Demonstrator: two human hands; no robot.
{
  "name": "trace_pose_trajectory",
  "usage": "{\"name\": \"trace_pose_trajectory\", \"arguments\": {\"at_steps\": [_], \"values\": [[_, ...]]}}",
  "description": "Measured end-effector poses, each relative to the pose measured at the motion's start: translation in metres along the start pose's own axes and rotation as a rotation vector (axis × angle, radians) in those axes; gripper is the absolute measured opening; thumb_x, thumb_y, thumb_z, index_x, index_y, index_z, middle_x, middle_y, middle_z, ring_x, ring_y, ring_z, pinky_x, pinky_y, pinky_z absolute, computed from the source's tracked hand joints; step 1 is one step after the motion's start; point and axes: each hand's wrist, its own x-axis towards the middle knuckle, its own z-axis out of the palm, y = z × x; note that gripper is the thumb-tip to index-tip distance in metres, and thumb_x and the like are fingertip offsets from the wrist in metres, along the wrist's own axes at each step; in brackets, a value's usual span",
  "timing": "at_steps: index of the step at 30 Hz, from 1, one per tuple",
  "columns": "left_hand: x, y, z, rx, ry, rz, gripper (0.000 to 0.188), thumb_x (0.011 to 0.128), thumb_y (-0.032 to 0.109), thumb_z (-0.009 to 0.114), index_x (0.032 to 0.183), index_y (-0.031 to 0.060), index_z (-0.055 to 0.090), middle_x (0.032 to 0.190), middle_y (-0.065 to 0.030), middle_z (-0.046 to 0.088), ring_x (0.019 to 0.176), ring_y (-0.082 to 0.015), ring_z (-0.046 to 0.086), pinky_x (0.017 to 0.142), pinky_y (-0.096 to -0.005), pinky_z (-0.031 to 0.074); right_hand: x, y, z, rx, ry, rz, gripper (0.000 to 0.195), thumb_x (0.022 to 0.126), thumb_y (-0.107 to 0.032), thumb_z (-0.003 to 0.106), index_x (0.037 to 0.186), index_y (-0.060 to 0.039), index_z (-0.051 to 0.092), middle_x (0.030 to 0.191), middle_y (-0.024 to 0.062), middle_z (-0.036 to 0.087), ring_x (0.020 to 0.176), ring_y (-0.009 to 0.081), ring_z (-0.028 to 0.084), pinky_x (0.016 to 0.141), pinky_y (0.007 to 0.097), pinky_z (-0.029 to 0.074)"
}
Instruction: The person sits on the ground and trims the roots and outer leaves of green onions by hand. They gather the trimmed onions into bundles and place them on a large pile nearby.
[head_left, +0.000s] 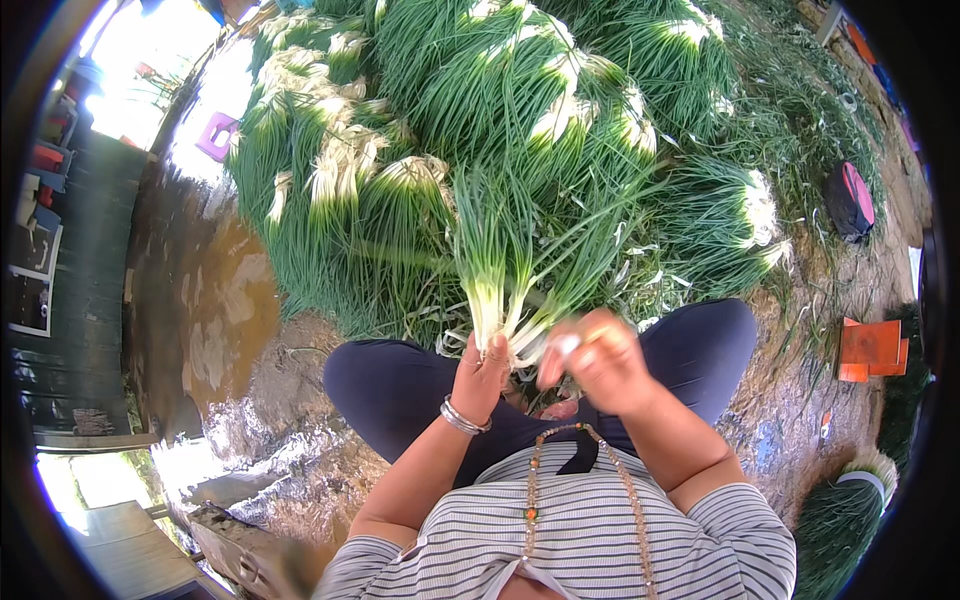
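My left hand (484, 375), with metal bangles at the wrist, grips a bunch of spring onions (489, 300) near the white root ends. The stalks fan out, with their green leaves pointing away from me. Just right of the white stems is my right hand (609, 364), blurred and with its fingers curled. A small whitish spot shows at its fingers, and I cannot tell what that is or whether the hand grips a stalk. Beyond both hands lies a large heap of spring onions (480, 97), many in bunches with pale root ends.
Loose leaves litter the ground around the heap. To the right are a black and pink round object (851, 201), an orange block-like object (871, 349) and a tied bunch of spring onions (836, 525). A purple plastic stool (214, 135) stands at the far left, on wet ground.
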Motion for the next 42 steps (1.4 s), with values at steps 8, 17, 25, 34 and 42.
{"name": "trace_pose_trajectory", "arguments": {"at_steps": [8, 17, 25, 34, 42], "values": [[-0.003, 0.011, 0.010, 0.666, 0.050, 0.441, 0.040, 0.099, 0.032, 0.052, 0.117, -0.0038, 0.048, 0.083, -0.0100, 0.062, 0.066, -0.0201, 0.058, 0.061, -0.0335, 0.047, 0.007, 0.008, -0.028, -0.478, 0.214, 0.363, 0.029, 0.093, -0.008, 0.060, 0.122, -0.0066, 0.061, 0.131, 0.0107, 0.055, 0.102, 0.0205, 0.060, 0.082, 0.0300, 0.053], [-0.007, 0.016, 0.006, 0.677, 0.043, 0.445, 0.044, 0.100, 0.034, 0.050, 0.117, -0.0058, 0.047, 0.079, -0.0109, 0.062, 0.065, -0.0198, 0.058, 0.060, -0.0320, 0.046, 0.025, 0.017, -0.015, -1.216, 0.209, 0.011, 0.018, 0.075, -0.003, 0.071, 0.090, -0.0070, 0.064, 0.082, 0.0067, 0.058, 0.075, 0.0280, 0.059, 0.068, 0.0357, 0.050], [-0.006, 0.013, 0.003, 0.634, 0.043, 0.378, 0.046, 0.100, 0.038, 0.049, 0.117, -0.0053, 0.049, 0.078, -0.0093, 0.062, 0.064, -0.0160, 0.056, 0.058, -0.0295, 0.045, 0.038, 0.019, -0.027, -1.353, 0.211, -0.146, 0.025, 0.070, -0.007, 0.077, 0.090, -0.0077, 0.062, 0.088, 0.0069, 0.057, 0.083, 0.0268, 0.061, 0.066, 0.0345, 0.052], [0.003, 0.006, 0.000, 0.543, 0.061, 0.408, 0.041, 0.099, 0.035, 0.051, 0.113, -0.0039, 0.052, 0.077, -0.0086, 0.062, 0.063, -0.0167, 0.056, 0.058, -0.0309, 0.045, 0.017, -0.008, 0.011, -0.922, -0.606, 0.001, 0.009, 0.072, -0.010, 0.064, 0.075, -0.0087, 0.055, 0.078, 0.0045, 0.055, 0.076, 0.0237, 0.059, 0.068, 0.0380, 0.050], [-0.008, 0.021, 0.006, 0.653, 0.042, 0.399, 0.043, 0.100, 0.035, 0.050, 0.115, -0.0048, 0.053, 0.078, -0.0071, 0.061, 0.066, -0.0135, 0.053, 0.060, -0.0287, 0.044, 0.047, 0.007, -0.037, -1.394, -0.076, 0.038, 0.027, 0.077, -0.018, 0.072, 0.098, -0.0082, 0.058, 0.085, 0.0071, 0.063, 0.074, 0.0269, 0.065, 0.060, 0.0364, 0.054]]}}
